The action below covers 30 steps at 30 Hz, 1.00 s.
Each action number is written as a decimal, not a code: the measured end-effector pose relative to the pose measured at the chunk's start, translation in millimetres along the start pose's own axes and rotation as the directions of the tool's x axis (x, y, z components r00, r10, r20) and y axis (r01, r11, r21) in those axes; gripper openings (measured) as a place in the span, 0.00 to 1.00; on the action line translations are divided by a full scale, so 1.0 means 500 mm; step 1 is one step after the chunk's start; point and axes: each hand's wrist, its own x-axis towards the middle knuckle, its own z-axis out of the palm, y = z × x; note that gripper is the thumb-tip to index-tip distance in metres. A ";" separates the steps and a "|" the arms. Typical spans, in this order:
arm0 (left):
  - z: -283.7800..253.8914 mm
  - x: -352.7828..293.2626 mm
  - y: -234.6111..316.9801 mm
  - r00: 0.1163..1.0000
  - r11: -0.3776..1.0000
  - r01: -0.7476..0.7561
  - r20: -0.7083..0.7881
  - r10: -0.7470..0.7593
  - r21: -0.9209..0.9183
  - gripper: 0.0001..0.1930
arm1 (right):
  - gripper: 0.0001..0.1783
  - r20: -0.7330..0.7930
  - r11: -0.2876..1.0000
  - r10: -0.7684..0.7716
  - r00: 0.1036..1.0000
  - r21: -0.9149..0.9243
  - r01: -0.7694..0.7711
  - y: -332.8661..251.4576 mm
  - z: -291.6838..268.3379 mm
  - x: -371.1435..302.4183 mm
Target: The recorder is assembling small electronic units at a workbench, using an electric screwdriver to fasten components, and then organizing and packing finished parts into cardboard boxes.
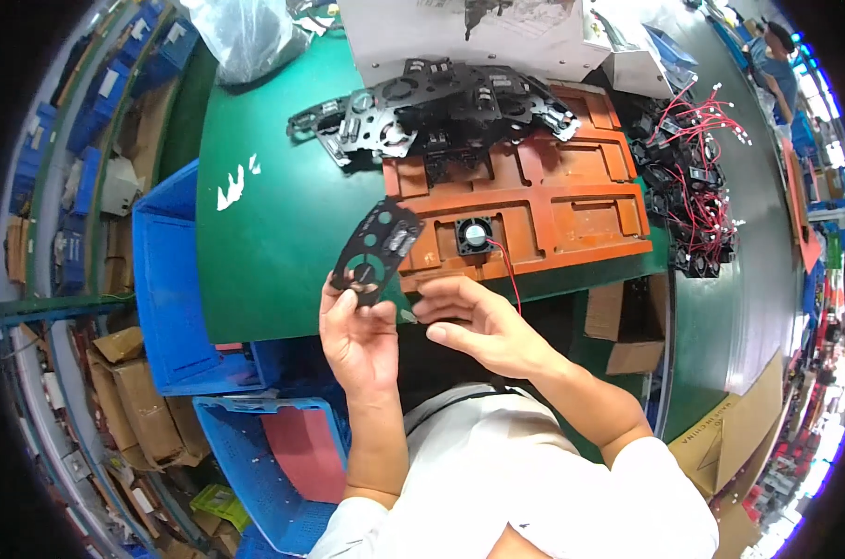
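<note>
My left hand point(359, 340) pinches the lower end of a flat black plate point(377, 244) with a large round cutout and smaller holes, held up over the green table's front edge. Close beside it, my right hand point(474, 321) has its fingers apart and holds nothing. A small black fan point(477, 237) with a silver hub lies in a recess of the orange fixture board point(581, 224); its red wire hangs over the board's front edge. Behind, a pile of similar black plates point(441, 102) covers the board's far left part.
At the right, many small fans with red wires point(693, 177) are heaped on a grey surface. Blue bins point(176, 289) stand left of the green table point(255, 224). A clear plastic bag point(245, 42) and a white metal box point(413, 37) are at the back. A cardboard box point(730, 433) stands at lower right.
</note>
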 end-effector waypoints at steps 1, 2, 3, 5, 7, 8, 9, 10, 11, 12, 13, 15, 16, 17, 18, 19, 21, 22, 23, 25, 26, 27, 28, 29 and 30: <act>0.002 -0.002 -0.010 0.999 1.000 0.007 0.036 -0.006 -0.028 0.13 | 0.22 -0.008 1.000 0.001 1.000 0.011 -0.001 -0.003 0.006 0.008; -0.008 -0.005 -0.018 0.996 1.000 0.016 0.090 -0.014 -0.024 0.13 | 0.23 -0.018 1.000 0.001 1.000 0.022 -0.001 -0.009 0.009 0.013; -0.008 -0.009 -0.024 0.998 1.000 0.000 0.068 -0.002 0.027 0.14 | 0.25 0.013 1.000 -0.008 1.000 -0.004 0.008 -0.017 0.008 0.015; -0.002 -0.013 -0.027 0.998 0.997 -0.005 0.055 0.001 0.074 0.14 | 0.26 0.011 1.000 0.015 1.000 0.018 -0.015 -0.021 -0.001 0.014; -0.002 -0.022 -0.025 0.992 0.994 -0.053 0.117 0.042 0.099 0.14 | 0.26 0.006 0.998 0.031 1.000 0.048 -0.031 -0.027 -0.005 0.011; -0.002 -0.021 -0.027 0.992 0.994 -0.043 0.123 0.031 0.099 0.14 | 0.27 -0.043 0.996 -0.009 0.999 0.091 0.013 -0.032 -0.005 0.011; -0.003 -0.020 -0.028 0.987 0.996 -0.015 0.159 0.002 0.084 0.14 | 0.27 -0.094 0.990 -0.047 0.994 0.132 0.060 -0.037 -0.006 0.012; -0.005 -0.021 -0.029 0.981 0.997 0.011 0.192 -0.024 0.071 0.14 | 0.28 -0.116 0.991 -0.057 0.992 0.114 0.070 -0.040 -0.011 0.019; -0.003 -0.019 -0.033 0.980 0.997 0.048 0.188 -0.058 0.059 0.14 | 0.27 -0.135 0.969 -0.072 0.988 0.224 0.101 -0.037 -0.013 0.024; 0.000 -0.019 -0.036 0.979 0.996 0.056 0.191 -0.068 0.065 0.14 | 0.27 -0.156 0.934 -0.086 0.984 0.330 0.134 -0.034 -0.014 0.026; 0.007 -0.018 -0.038 0.979 0.994 0.071 0.183 -0.084 0.079 0.14 | 0.25 -0.177 0.920 -0.065 0.982 0.370 0.128 -0.044 -0.013 0.024; -0.003 -0.005 -0.039 0.955 0.995 0.086 0.280 -0.096 0.049 0.14 | 0.23 -0.203 0.906 -0.074 0.976 0.395 0.151 -0.051 -0.022 0.028; -0.004 0.000 -0.038 0.954 0.994 0.093 0.281 -0.104 0.054 0.14 | 0.21 -0.224 0.894 -0.078 0.971 0.416 0.168 -0.052 -0.029 0.029; -0.003 0.005 -0.039 0.954 0.993 0.064 0.287 -0.091 0.104 0.14 | 0.18 -0.220 0.896 -0.094 0.971 0.407 0.179 -0.058 -0.035 0.025; -0.002 0.012 -0.040 0.953 0.988 0.035 0.293 -0.079 0.154 0.13 | 0.18 -0.228 0.893 -0.093 0.969 0.411 0.182 -0.066 -0.043 0.026; 0.004 0.012 -0.037 0.951 0.977 0.011 0.300 -0.077 0.214 0.12 | 0.17 -0.241 0.936 -0.081 0.967 0.316 0.157 -0.072 -0.048 0.021; 0.008 0.021 -0.033 0.941 0.949 -0.054 0.333 -0.055 0.310 0.12 | 0.17 -0.240 0.964 -0.136 0.961 0.191 0.184 -0.075 -0.061 0.019; 0.014 0.029 -0.035 0.925 0.910 -0.147 0.380 -0.013 0.387 0.12 | 0.17 -0.245 0.963 -0.136 0.960 0.194 0.186 -0.074 -0.067 0.017; 0.032 0.027 -0.035 0.907 0.910 -0.148 0.419 -0.031 0.386 0.12 | 0.17 -0.255 0.972 -0.170 0.952 0.114 0.204 -0.075 -0.074 0.013; 0.045 0.026 -0.030 0.909 0.924 -0.087 0.409 -0.079 0.371 0.13 | 0.21 -0.258 0.976 -0.195 0.946 0.042 0.212 -0.078 -0.079 -0.001; 0.048 0.025 -0.028 0.909 0.935 -0.027 0.398 -0.123 0.353 0.13 | 0.21 -0.266 0.975 -0.199 0.943 0.045 0.218 -0.075 -0.075 -0.005; 0.050 0.021 -0.029 0.906 0.934 -0.024 0.403 -0.131 0.357 0.13 | 0.21 -0.247 0.966 -0.167 0.955 0.153 0.208 -0.071 -0.068 -0.007; 0.054 0.015 -0.035 0.919 0.951 0.025 0.368 -0.144 0.308 0.13 | 0.22 -0.217 0.948 -0.138 0.966 0.254 0.192 -0.067 -0.062 -0.006; 0.059 0.011 -0.042 0.930 0.964 0.072 0.333 -0.158 0.255 0.13 | 0.24 -0.189 0.939 -0.214 0.958 0.231 0.255 -0.058 -0.052 -0.004; 0.063 0.012 -0.053 0.928 0.964 0.071 0.338 -0.158 0.255 0.13 | 0.24 -0.221 0.963 -0.167 0.961 0.174 0.207 -0.047 -0.054 -0.008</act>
